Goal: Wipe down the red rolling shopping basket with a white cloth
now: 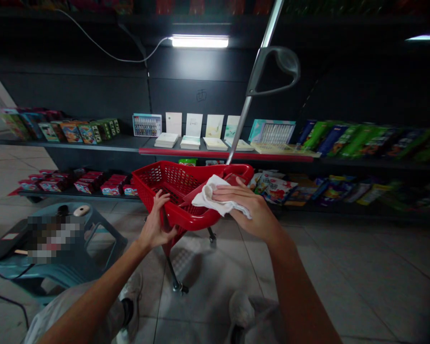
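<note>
A red basket point(193, 222) on wheeled legs is shown standing on the tiled floor point(290, 267), before the front edge of the shelf point(122, 143). The basket's near left rim is gripped by the left hand point(155, 224), its fingers hooked over the top and its thumb set against the outer side. A crumpled white cloth point(208, 200) is clamped in the right hand point(256, 210) and laid against the rim at the basket's near right corner. A metal pole point(242, 122), fitted with a grey handle point(258, 71), is seen rising beside the basket's far edge. Stacked booklets point(166, 140) are arranged along the shelf's front edge, beneath a lit lamp point(199, 41). At the left, a blue-grey stool point(71, 274) is placed, its top partly obscured by pixelation.
</note>
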A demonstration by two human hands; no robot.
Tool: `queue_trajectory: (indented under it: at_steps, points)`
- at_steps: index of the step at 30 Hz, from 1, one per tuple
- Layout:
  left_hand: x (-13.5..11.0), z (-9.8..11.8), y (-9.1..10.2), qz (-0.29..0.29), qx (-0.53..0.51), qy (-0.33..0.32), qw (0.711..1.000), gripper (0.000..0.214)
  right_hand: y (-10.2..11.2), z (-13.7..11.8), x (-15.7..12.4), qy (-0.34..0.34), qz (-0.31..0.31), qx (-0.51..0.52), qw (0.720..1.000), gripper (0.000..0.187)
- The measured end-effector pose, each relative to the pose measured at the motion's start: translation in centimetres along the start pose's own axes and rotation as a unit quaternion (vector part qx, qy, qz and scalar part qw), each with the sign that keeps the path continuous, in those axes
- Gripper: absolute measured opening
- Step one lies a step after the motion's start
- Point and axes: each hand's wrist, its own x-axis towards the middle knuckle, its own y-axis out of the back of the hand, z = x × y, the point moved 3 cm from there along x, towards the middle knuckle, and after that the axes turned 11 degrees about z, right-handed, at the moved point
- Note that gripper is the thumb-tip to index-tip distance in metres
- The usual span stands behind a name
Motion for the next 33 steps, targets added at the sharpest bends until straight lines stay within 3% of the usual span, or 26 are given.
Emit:
queue_trajectory:
  at_steps: [7, 13, 20, 24, 29, 33]
  points:
    - [0.0, -2.4, 1.8, -0.021, -0.014, 0.008, 1.000, 0.092, -0.1, 3.0, -0.3, -0.054, 0.099, -0.051, 0.992, 0.042]
    - [0.0, -3.5, 4.2, -0.037, -0.020, -0.007, 0.999, 0.091, 0.6, 6.4, -2.0, -0.182, 0.212, -0.101, 0.955, 0.042]
    - [-0.5, -5.2, 6.2, -0.040, -0.037, 0.030, 0.998, 0.096, 0.7, 7.3, -3.1, -0.166, 0.254, -0.183, 0.935, 0.041]
    - [-0.8, -5.7, 6.5, -0.036, -0.051, 0.056, 0.996, 0.097, 1.0, 7.2, -2.6, -0.208, 0.265, -0.211, 0.918, 0.037]
    - [-1.3, -5.1, 6.3, 0.027, -0.036, 0.103, 0.994, 0.094, 1.7, 8.3, -2.8, -0.309, 0.360, -0.138, 0.870, 0.032]
    - [-1.2, -4.9, 6.4, 0.000, -0.091, 0.138, 0.986, 0.095, 1.5, 10.1, -3.2, -0.373, 0.472, 0.064, 0.796, 0.025]
